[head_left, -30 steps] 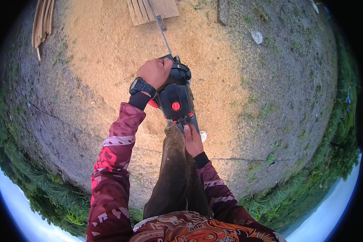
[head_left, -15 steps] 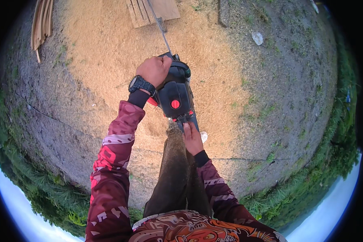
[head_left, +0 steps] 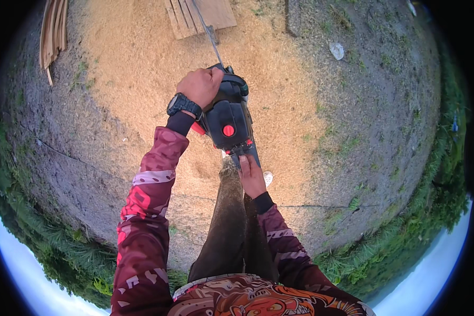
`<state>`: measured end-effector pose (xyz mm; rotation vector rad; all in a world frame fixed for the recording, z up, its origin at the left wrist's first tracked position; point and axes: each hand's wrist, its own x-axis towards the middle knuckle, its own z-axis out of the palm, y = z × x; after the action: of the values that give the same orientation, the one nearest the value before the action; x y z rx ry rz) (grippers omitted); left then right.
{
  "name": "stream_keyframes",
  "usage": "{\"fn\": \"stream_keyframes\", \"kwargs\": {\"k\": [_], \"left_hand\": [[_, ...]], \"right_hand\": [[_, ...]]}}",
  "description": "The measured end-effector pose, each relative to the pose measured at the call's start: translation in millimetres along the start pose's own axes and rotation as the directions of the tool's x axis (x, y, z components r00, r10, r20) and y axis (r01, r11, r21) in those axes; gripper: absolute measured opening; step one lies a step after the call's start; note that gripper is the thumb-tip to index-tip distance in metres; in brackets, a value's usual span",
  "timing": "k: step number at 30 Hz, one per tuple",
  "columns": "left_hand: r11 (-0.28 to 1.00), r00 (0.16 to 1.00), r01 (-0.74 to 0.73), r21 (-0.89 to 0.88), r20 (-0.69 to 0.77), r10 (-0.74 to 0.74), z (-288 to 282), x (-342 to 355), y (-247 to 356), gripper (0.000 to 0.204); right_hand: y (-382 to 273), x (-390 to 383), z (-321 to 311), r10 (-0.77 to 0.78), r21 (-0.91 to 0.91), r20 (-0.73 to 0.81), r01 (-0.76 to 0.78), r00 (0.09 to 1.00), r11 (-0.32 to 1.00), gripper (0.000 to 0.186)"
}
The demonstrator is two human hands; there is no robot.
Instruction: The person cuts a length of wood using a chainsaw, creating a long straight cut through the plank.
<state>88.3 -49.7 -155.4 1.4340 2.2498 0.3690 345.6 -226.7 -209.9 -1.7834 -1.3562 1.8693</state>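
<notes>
A black chainsaw (head_left: 227, 117) with a red round cap is held out in front of my legs. My left hand (head_left: 200, 87), with a dark watch on its wrist, is closed round the front handle. Lower down, my right hand (head_left: 252, 178) grips the rear handle, its thumb lying on top and its other fingers mostly hidden. From the saw's front the thin guide bar (head_left: 207, 32) points away, seen nearly edge-on. It passes over a slotted wooden slab (head_left: 216, 13) at the top; whether it touches the wood I cannot tell.
Sawdust (head_left: 137, 79) covers the ground around the saw and my legs. A stack of cut boards (head_left: 54, 34) lies at the far left. A dark beam (head_left: 291, 18) lies right of the slab, with a whitish object (head_left: 336, 50) farther right. Green plants (head_left: 63, 245) border the ground.
Very little differs. The saw and both hands have shifted slightly, and the slab sits a touch lower in the picture. Both hands keep their hold.
</notes>
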Motion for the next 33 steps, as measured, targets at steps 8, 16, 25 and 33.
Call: {"fn": "stream_keyframes", "kwargs": {"k": [8,16,25,33], "left_hand": [[1.0,1.0,0.0,-0.002,-0.013,0.0,-14,16,-2,0.05],[0.999,0.999,0.034,0.016,-0.013,-0.034,-17,33,-7,0.049],[0.999,1.0,-0.026,0.028,0.006,0.026,-31,52,-4,0.047],[0.999,0.998,0.034,0.031,0.056,-0.036,-46,60,-2,0.053]], "right_hand": [[-19,10,4,0.016,-0.048,0.01,-0.016,1.0,0.999,0.047],[-28,20,9,0.001,-0.017,-0.01,-0.002,1.0,1.0,0.049],[-44,32,12,0.016,0.068,0.011,-0.017,1.0,0.998,0.037],[-60,39,16,0.004,-0.004,0.004,-0.004,1.0,1.0,0.042]]}}
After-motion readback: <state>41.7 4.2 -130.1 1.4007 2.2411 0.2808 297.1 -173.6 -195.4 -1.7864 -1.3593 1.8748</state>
